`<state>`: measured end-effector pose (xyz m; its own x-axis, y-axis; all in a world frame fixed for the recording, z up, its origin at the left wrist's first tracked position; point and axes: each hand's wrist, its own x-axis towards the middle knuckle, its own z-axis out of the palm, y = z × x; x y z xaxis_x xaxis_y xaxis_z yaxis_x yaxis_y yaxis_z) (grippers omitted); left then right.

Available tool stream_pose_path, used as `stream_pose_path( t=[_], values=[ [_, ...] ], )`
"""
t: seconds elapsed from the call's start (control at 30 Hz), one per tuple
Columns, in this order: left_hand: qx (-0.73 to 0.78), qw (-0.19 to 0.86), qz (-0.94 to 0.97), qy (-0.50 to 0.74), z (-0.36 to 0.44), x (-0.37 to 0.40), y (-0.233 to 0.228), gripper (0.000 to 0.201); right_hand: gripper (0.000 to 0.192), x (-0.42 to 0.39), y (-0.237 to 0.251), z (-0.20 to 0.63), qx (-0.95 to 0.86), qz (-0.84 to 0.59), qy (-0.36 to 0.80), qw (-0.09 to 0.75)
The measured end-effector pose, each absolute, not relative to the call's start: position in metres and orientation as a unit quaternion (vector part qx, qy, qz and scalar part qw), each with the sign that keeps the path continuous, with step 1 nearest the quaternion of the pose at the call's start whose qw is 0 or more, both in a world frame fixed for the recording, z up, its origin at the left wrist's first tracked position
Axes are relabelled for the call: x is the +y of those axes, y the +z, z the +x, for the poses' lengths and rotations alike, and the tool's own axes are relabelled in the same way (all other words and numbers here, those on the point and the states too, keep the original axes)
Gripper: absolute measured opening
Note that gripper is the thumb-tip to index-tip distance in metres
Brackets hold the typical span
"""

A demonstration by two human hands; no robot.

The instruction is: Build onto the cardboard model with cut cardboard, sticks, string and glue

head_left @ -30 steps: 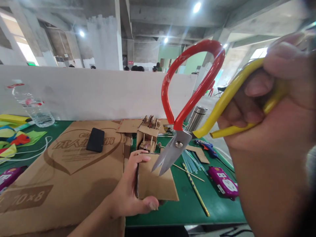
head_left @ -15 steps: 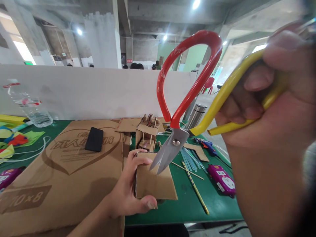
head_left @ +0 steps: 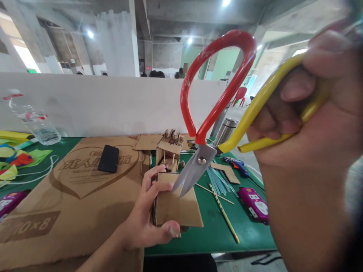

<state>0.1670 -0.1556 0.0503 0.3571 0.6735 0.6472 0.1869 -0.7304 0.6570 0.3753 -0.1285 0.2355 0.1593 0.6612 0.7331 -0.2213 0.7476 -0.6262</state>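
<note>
While the left hand point(head_left: 147, 223) pinches a small cardboard piece point(head_left: 177, 206) above the green table point(head_left: 227, 234), the right hand point(head_left: 306, 124), fingers curled through the yellow handle, holds scissors point(head_left: 195, 170), blades slightly parted, at its uncut top edge.

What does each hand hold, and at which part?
Left hand holds the cardboard piece by its left edge; right hand holds the scissors by the yellow handle.

At frame center the left hand point(head_left: 147, 223) grips a cardboard piece point(head_left: 177, 207). From the right edge the right hand point(head_left: 309, 124) holds scissors point(head_left: 198, 166), blade tips over that piece.
</note>
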Motion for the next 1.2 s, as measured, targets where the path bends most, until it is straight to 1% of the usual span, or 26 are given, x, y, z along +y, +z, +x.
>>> stream_pose_path(
  t=[0.07, 0.13, 0.27, 0.3, 0.37, 0.43, 0.53, 0.67, 0.83, 0.9, 1.03, 1.2],
  values=[
    [0.275, 0.241, 0.795, 0.484, 0.166, -0.157, 0.054, 0.051, 0.012, -0.130, 0.237, 0.374, -0.552, -0.166, 0.298, 0.761],
    [0.277, 0.228, 0.805, 0.473, 0.167, -0.158, 0.060, 0.047, 0.009, -0.130, 0.237, 0.373, -0.546, -0.164, 0.307, 0.762],
    [0.250, 0.117, 0.836, 0.474, 0.169, -0.158, 0.072, 0.037, 0.009, -0.130, 0.239, 0.372, -0.543, -0.141, 0.334, 0.758],
    [0.240, 0.105, 0.841, 0.474, 0.169, -0.158, 0.075, 0.036, 0.009, -0.130, 0.239, 0.372, -0.541, -0.137, 0.342, 0.756],
    [0.238, 0.127, 0.842, 0.467, 0.169, -0.160, 0.082, 0.033, 0.010, -0.131, 0.240, 0.371, -0.538, -0.137, 0.349, 0.755],
    [0.258, 0.177, 0.840, 0.444, 0.169, -0.163, 0.089, 0.027, 0.013, -0.133, 0.241, 0.371, -0.534, -0.136, 0.345, 0.759],
    [0.278, 0.239, 0.831, 0.418, 0.168, -0.165, 0.100, 0.010, 0.014, -0.137, 0.241, 0.370, -0.536, -0.129, 0.345, 0.760],
    [0.303, 0.283, 0.823, 0.387, 0.168, -0.162, 0.112, 0.030, 0.014, -0.139, 0.241, 0.369, -0.543, -0.109, 0.350, 0.755],
    [0.349, 0.308, 0.814, 0.348, 0.167, -0.155, 0.120, 0.038, 0.018, -0.133, 0.240, 0.369, -0.536, -0.108, 0.356, 0.758],
    [0.356, 0.312, 0.807, 0.352, 0.166, -0.153, 0.119, 0.038, 0.019, -0.131, 0.240, 0.368, -0.531, -0.112, 0.363, 0.758],
    [0.373, 0.320, 0.794, 0.357, 0.167, -0.150, 0.113, 0.031, 0.017, -0.128, 0.241, 0.367, -0.537, -0.116, 0.364, 0.752],
    [0.385, 0.323, 0.787, 0.357, 0.168, -0.148, 0.113, 0.028, 0.020, -0.127, 0.242, 0.368, -0.549, -0.112, 0.350, 0.751]
  ],
)
